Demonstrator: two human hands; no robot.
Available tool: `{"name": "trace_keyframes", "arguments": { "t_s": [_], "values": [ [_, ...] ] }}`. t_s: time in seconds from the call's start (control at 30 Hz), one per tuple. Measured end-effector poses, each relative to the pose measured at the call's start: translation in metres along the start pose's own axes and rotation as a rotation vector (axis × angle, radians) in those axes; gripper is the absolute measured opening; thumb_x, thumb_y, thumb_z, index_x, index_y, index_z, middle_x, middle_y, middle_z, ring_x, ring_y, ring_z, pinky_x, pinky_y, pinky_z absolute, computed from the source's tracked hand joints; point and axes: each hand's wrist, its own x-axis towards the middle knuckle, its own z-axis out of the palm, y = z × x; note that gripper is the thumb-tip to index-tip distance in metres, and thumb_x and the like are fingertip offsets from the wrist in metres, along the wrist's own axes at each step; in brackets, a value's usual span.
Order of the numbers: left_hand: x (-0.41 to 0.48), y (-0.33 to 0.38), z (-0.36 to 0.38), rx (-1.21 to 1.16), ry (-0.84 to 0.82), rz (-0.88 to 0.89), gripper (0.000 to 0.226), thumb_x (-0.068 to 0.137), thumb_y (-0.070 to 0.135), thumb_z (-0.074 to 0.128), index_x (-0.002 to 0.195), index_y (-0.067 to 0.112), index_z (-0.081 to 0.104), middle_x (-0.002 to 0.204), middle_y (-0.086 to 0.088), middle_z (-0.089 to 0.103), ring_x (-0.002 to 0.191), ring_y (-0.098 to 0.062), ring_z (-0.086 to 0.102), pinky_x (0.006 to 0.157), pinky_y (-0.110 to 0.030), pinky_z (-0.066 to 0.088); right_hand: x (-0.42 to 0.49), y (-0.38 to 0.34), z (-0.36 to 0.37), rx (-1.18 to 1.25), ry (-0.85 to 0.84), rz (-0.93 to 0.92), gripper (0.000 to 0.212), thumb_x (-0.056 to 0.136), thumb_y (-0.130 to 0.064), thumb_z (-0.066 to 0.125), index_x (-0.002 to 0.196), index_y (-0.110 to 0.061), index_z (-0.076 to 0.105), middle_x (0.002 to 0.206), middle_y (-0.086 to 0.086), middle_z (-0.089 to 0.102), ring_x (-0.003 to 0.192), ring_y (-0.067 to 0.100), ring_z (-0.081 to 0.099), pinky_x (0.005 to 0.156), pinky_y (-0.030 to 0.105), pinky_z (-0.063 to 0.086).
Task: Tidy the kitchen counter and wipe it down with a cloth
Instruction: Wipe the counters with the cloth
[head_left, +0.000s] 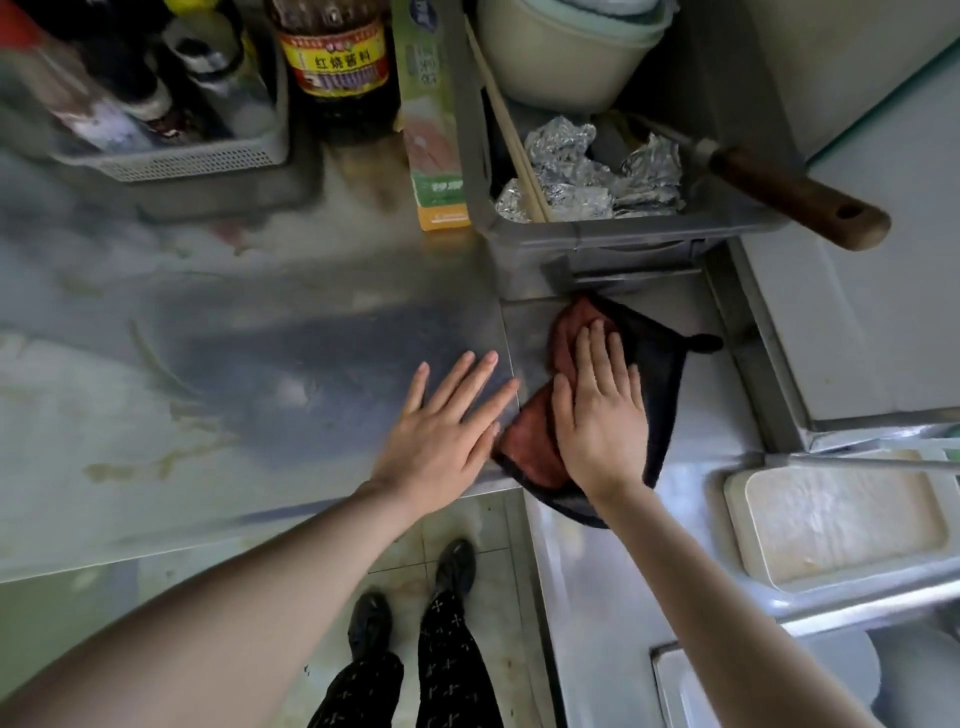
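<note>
Pressing, item one: my right hand (597, 410), laid flat with straight fingers on the cloth (530, 447), holding nothing in a curl.

Item two: my left hand (447, 421), also flat and spread, palm down on the bare steel counter (260, 338) just left of the cloth. Whether its little finger touches the fabric, I cannot tell.

Item three: the cloth itself, rust-red on one face and dark on the other. It lies crumpled across the seam where two counter sections meet, with its near corner hanging past the counter's near edge.

Item four: a grey crate (597, 234) just beyond the cloth, holding crumpled foil (571, 171), chopsticks (511, 130) and a tool whose wooden handle (795, 202) juts out over the right rim.

Item five, far left: a basket (208, 161) of bottles, a sauce bottle (335, 67) and a tall carton (434, 130).

Item six, near right: a shallow tray (831, 525).

Hazards, as I judge them:
- The cloth is pinned only by a flat palm, so a quick stroke could leave it bunched or slide it off the near edge to the floor.
- A push farther away would run my fingertips into the crate.
- A wide sweep right could knock the jutting handle.
- The seam may snag the fabric.
- The yellowish streaks on the left stretch look unwiped, and working there brings the carton and bottle within reach of a careless stroke.
</note>
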Motion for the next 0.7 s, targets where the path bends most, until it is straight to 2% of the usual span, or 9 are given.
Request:
{"name": "trace_keyframes", "arguments": {
  "t_s": [0.07,0.1,0.17,0.27,0.4,0.47,0.6,0.67,0.7],
  "values": [
    [-0.002,0.001,-0.006,-0.038,0.019,0.007,0.045,0.097,0.032,0.028,0.14,0.022,0.037,0.151,-0.008,0.031,0.137,-0.025,0.033,0.111,-0.05,0.025,0.0,0.03,-0.009,-0.039,-0.054,-0.221,0.057,0.096,-0.041,0.019,0.147,-0.016,0.024,0.154,-0.006,0.017,0.143,0.008,0.009,0.117,0.036,0.014],
    [-0.005,0.0,-0.01,-0.056,0.042,0.01,0.044,0.098,0.032,0.028,0.138,0.021,0.04,0.149,-0.01,0.034,0.135,-0.026,0.036,0.11,-0.048,0.025,0.003,0.044,-0.014,-0.054,-0.056,-0.252,0.056,0.095,-0.041,0.02,0.146,-0.017,0.027,0.153,-0.008,0.019,0.142,0.005,0.01,0.116,0.038,0.017],
    [-0.018,-0.004,-0.019,-0.062,0.081,-0.013,0.044,0.1,0.032,0.024,0.138,0.018,0.04,0.149,-0.011,0.034,0.135,-0.026,0.037,0.11,-0.044,0.02,0.008,0.054,-0.019,-0.045,-0.019,-0.133,0.059,0.094,-0.041,0.015,0.145,-0.017,0.03,0.153,-0.008,0.02,0.142,0.006,0.011,0.117,0.039,0.017],
    [-0.054,-0.028,-0.026,-0.093,0.128,-0.17,0.045,0.1,0.033,0.02,0.14,0.015,0.031,0.151,-0.011,0.03,0.137,-0.024,0.032,0.112,-0.042,0.018,0.006,0.012,-0.011,0.107,0.08,0.145,0.069,0.087,-0.044,0.006,0.146,-0.017,0.03,0.156,-0.002,0.02,0.145,0.015,0.011,0.117,0.037,0.007],
    [-0.103,-0.074,-0.028,-0.083,0.131,-0.356,0.047,0.098,0.032,0.027,0.137,0.007,0.036,0.149,-0.016,0.032,0.136,-0.028,0.03,0.107,-0.047,0.029,-0.003,-0.069,0.006,0.413,0.078,0.285,0.064,0.088,-0.042,0.009,0.146,-0.023,0.029,0.156,-0.004,0.02,0.146,0.016,0.008,0.116,0.039,0.001],
    [-0.114,-0.095,-0.031,-0.059,0.118,-0.417,0.05,0.097,0.033,0.027,0.136,0.005,0.038,0.148,-0.017,0.033,0.135,-0.029,0.031,0.106,-0.047,0.029,-0.009,-0.109,0.016,0.408,0.012,0.196,0.064,0.088,-0.044,0.006,0.146,-0.027,0.025,0.156,-0.01,0.015,0.145,0.012,0.003,0.116,0.038,-0.003],
    [-0.124,-0.132,-0.038,-0.074,0.12,-0.543,0.052,0.095,0.035,0.027,0.137,0.005,0.039,0.148,-0.017,0.033,0.134,-0.032,0.033,0.107,-0.051,0.029,-0.026,-0.138,0.034,0.116,-0.216,-0.313,0.06,0.09,-0.045,0.007,0.147,-0.033,0.02,0.151,-0.021,0.004,0.143,0.005,-0.006,0.116,0.034,-0.006],
    [-0.135,-0.153,-0.042,-0.08,0.13,-0.605,0.052,0.095,0.033,0.027,0.136,0.005,0.039,0.148,-0.017,0.033,0.134,-0.034,0.033,0.108,-0.05,0.025,-0.018,-0.117,0.032,0.002,-0.198,-0.492,0.055,0.092,-0.04,0.02,0.145,-0.03,0.029,0.152,-0.015,0.017,0.144,0.009,0.006,0.115,0.038,0.006],
    [-0.144,-0.163,-0.044,-0.073,0.129,-0.622,0.052,0.094,0.033,0.027,0.136,0.005,0.04,0.147,-0.017,0.034,0.134,-0.034,0.033,0.108,-0.05,0.024,-0.012,-0.107,0.031,-0.04,-0.15,-0.492,0.054,0.092,-0.039,0.024,0.144,-0.029,0.032,0.152,-0.011,0.022,0.143,0.012,0.012,0.114,0.041,0.013]
  ]
}}
